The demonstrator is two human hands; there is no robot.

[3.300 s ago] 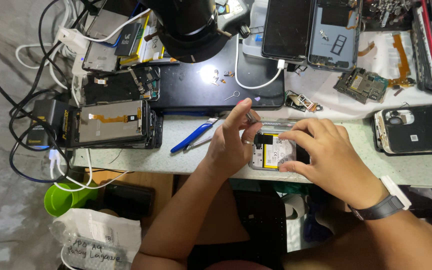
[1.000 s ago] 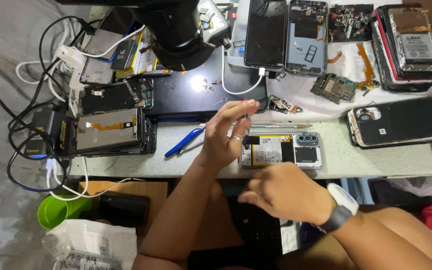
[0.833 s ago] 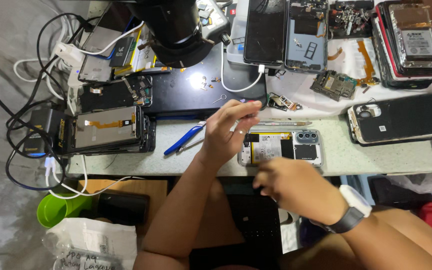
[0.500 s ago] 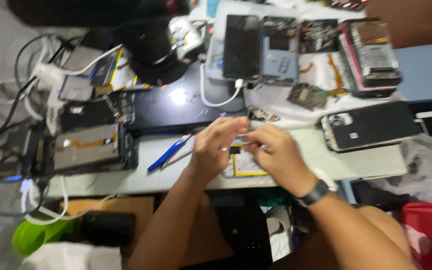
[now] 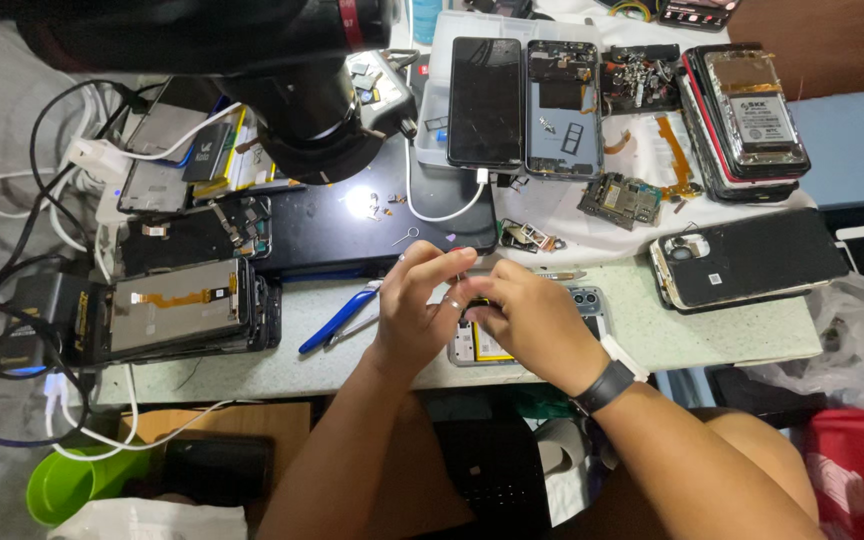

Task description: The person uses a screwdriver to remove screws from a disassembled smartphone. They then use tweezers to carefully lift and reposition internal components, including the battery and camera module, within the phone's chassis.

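Observation:
An opened phone (image 5: 480, 346) with a yellow battery lies near the front edge of the pale worktable (image 5: 712, 335); its camera block (image 5: 588, 298) shows beside my right hand. Both hands meet above it. My left hand (image 5: 414, 305) has thumb and forefinger stretched toward the top of the phone, fingertips close together; whether they pinch anything is hidden. My right hand (image 5: 532, 322), with a black wristband, covers the phone's middle and grips it with curled fingers.
Blue-handled pliers (image 5: 337, 320) lie left of my hands. A stack of phone frames (image 5: 177, 312) and tangled cables (image 5: 12, 300) fill the left. Behind are a black mat (image 5: 352, 235), a black microscope head (image 5: 302, 90), a white tray (image 5: 430, 100) of phones, a circuit board (image 5: 617, 197) and a black phone back (image 5: 752, 260).
My right hand rose from below the table edge back onto the opened phone. My left hand came down from mid-air to meet it. The camera moved closer and shifted.

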